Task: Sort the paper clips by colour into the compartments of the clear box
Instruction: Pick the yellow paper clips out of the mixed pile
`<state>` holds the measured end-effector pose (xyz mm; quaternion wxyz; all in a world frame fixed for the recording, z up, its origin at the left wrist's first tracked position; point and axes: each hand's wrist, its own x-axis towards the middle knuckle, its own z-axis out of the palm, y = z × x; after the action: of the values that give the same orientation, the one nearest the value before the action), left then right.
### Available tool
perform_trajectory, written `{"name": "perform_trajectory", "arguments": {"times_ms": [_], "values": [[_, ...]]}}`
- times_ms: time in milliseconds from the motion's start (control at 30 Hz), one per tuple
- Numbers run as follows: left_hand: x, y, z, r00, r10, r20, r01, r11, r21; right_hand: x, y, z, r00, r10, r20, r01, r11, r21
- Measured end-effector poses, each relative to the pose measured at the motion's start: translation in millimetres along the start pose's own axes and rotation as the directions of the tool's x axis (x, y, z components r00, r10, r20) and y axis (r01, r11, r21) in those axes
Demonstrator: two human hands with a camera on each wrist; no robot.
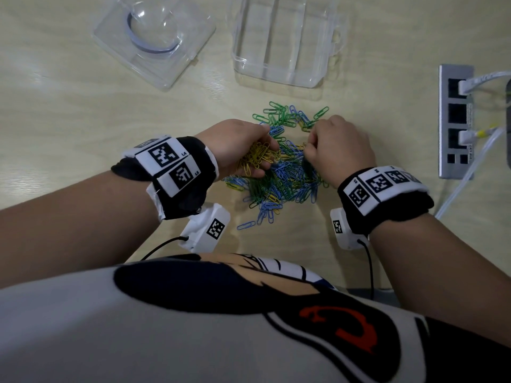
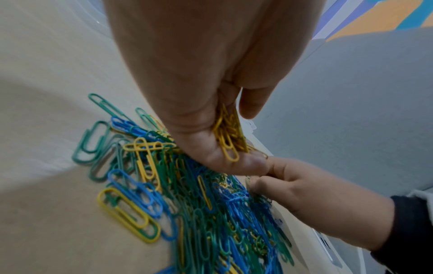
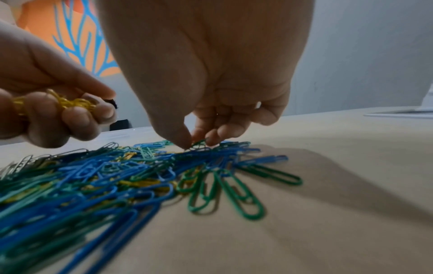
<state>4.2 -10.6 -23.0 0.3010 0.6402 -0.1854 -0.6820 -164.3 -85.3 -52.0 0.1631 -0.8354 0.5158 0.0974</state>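
A mixed pile of blue, green and yellow paper clips [image 1: 282, 178] lies on the pale table, also seen in the left wrist view [image 2: 211, 213] and the right wrist view [image 3: 105, 176]. My left hand [image 1: 262, 158] hovers over the pile's left side and grips a bunch of yellow clips [image 2: 228, 137], which shows between its curled fingers [image 3: 70, 103]. My right hand [image 1: 311, 150] reaches down onto the pile's right side, with thumb and forefinger pinching a green clip [image 3: 199, 144] at the top of the heap. The clear compartment box [image 1: 276, 76] stands behind the pile with nothing visible in its compartments.
A second clear plastic case with a round dome [image 1: 154, 37] lies at the back left. A grey socket strip [image 1: 456, 120] with white plugs and cables runs along the right side. My shirt fills the bottom of the head view.
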Motion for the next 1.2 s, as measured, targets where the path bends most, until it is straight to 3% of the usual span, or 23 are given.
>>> {"name": "perform_trajectory", "arguments": {"times_ms": [200,500,900,1067,1200], "values": [[1,-2,-1,1.0,-0.001,0.002,0.001,1.0,0.001,-5,2,-10,0.992,0.003,-0.125,0.017,0.987,0.159],[2,-2,2,1.0,-0.007,0.01,0.007,1.0,0.005,-5,-3,-3,0.993,-0.101,-0.058,0.097,0.993,-0.061],[2,-1,3,1.0,-0.005,-0.008,0.005,1.0,-0.005,-5,-2,0,0.993,-0.089,-0.071,0.085,0.995,-0.057],[3,-1,5,1.0,-0.011,-0.01,0.011,1.0,-0.01,-3,-4,-3,0.992,-0.125,-0.024,0.12,0.981,-0.155],[3,0,5,1.0,-0.007,-0.019,0.007,1.0,-0.014,-12,-8,-14,0.991,-0.113,-0.068,0.111,0.993,-0.034]]}}
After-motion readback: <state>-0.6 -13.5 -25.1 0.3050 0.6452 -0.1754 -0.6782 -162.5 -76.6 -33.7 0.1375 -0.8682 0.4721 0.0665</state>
